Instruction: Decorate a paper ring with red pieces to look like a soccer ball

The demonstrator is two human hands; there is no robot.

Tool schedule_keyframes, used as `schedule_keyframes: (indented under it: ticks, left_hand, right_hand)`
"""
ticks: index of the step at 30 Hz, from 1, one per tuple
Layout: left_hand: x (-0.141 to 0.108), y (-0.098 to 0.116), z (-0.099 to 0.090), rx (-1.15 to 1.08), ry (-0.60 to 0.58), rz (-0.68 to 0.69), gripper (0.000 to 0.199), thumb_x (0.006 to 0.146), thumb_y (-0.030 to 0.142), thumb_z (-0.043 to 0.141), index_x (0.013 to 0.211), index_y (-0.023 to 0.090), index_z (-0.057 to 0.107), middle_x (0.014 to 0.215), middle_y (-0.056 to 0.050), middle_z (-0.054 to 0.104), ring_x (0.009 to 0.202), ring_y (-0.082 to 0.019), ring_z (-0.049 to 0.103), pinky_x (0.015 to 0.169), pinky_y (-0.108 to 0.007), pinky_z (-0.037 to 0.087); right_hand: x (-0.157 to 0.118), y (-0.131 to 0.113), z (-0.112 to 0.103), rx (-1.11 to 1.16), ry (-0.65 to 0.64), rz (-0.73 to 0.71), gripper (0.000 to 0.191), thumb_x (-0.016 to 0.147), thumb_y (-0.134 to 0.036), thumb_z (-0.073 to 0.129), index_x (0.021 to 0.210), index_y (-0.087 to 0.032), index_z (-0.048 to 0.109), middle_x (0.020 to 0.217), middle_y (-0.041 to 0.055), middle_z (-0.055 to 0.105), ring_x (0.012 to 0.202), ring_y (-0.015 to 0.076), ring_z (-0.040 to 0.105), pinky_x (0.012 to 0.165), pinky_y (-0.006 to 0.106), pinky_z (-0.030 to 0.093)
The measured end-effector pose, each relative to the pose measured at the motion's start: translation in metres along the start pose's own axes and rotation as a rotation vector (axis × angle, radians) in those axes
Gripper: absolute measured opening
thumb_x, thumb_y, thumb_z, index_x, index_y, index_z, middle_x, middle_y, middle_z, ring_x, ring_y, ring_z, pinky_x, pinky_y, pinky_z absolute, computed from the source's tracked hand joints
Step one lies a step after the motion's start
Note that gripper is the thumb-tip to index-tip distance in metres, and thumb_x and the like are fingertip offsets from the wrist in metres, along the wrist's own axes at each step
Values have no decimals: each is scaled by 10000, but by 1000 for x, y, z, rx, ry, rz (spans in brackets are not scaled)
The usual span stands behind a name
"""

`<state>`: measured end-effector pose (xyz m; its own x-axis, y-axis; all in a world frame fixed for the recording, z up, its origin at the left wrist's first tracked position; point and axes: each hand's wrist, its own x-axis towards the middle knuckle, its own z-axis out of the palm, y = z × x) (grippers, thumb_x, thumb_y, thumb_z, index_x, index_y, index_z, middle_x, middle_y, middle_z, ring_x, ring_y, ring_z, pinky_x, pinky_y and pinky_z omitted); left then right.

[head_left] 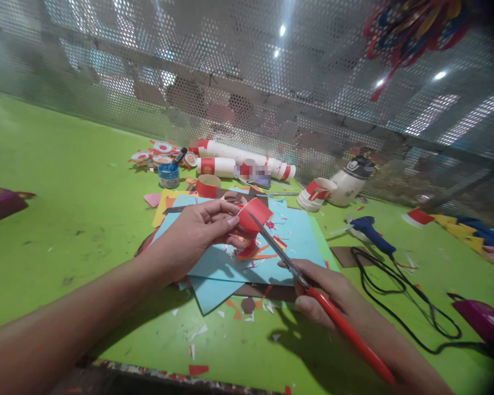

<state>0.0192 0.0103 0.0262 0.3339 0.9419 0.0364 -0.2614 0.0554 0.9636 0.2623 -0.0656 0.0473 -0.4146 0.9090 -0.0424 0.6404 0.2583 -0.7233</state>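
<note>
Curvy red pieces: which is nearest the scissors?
The curved red piece pinched by the left hand: the scissors overlap it in view. The red ring sits farther back, the red-and-white piece far right.

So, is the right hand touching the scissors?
Touching. The head view shows the right hand holding the scissors, which lie between its thumb and fingers.
</note>
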Motion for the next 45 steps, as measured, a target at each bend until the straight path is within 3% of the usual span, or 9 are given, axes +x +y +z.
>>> schedule_keyframes:
  ticks: [12, 18, 21, 25, 28, 36, 40, 45]
  left_hand:
    - [-2, 4, 3, 113, -5, 12, 143, 832, 278, 707, 837, 149, 645, 818, -42, 739, 685, -143, 700, 642, -238, 563]
    - [-1, 1, 2, -110, -53, -14, 179, 810, 303, 732, 814, 172, 610, 774, -36, 747, 692, -156, 701, 654, -268, 570]
    - [0, 1, 2, -183, 12, -1, 124, 803, 251, 740, 786, 152, 667, 831, -14, 730, 714, -114, 683, 714, -240, 563]
    - [2, 4, 5, -245, 187, -4, 42, 764, 153, 759, 774, 119, 736, 775, -6, 707, 658, -58, 630, 633, -144, 516]
    - [3, 5, 9, -289, 254, -2, 41, 737, 123, 771, 754, 116, 735, 720, -9, 701, 660, -70, 637, 622, -147, 513]
    - [1, 8, 18, -163, 193, -6, 57, 774, 143, 734, 775, 92, 709, 768, -64, 731, 711, -117, 670, 656, -193, 529]
    - [2, 8, 18, -96, 123, 37, 112, 785, 203, 734, 811, 96, 715, 793, -66, 732, 733, -138, 671, 713, -246, 543]
    - [6, 7, 21, -61, 82, 63, 124, 784, 222, 736, 820, 105, 713, 796, -49, 722, 723, -130, 662, 731, -261, 539]
  right_hand:
    - [1, -3, 0, 4, 15, 32, 362, 906, -501, 565, 1093, -196, 614, 841, 4, 589, 756, 159, 521, 684, 236, 426]
    - [1, -1, 2, 30, 10, 21, 322, 920, -468, 552, 1089, -201, 610, 928, 21, 643, 812, 176, 561, 716, 244, 444]
    - [1, 5, 3, 27, 6, 2, 316, 928, -472, 536, 1081, -205, 608, 926, 21, 655, 804, 177, 571, 697, 241, 446]
    - [3, 9, 5, 34, 9, -23, 386, 932, -509, 504, 1140, -197, 595, 945, 36, 663, 814, 191, 587, 705, 258, 453]
    - [5, 7, 6, -6, 17, -20, 418, 929, -534, 487, 1138, -188, 595, 900, 36, 644, 797, 193, 575, 693, 268, 447]
    - [6, 2, 13, -20, 100, -6, 472, 907, -622, 454, 1070, -202, 597, 812, 15, 601, 720, 177, 509, 649, 280, 396]
    - [4, 1, 15, -8, 111, 13, 529, 900, -672, 412, 1091, -215, 600, 844, 30, 621, 743, 189, 527, 681, 302, 393]
    - [1, 3, 17, -36, 130, 56, 625, 881, -728, 363, 1144, -212, 598, 727, 13, 574, 639, 168, 482, 609, 294, 353]
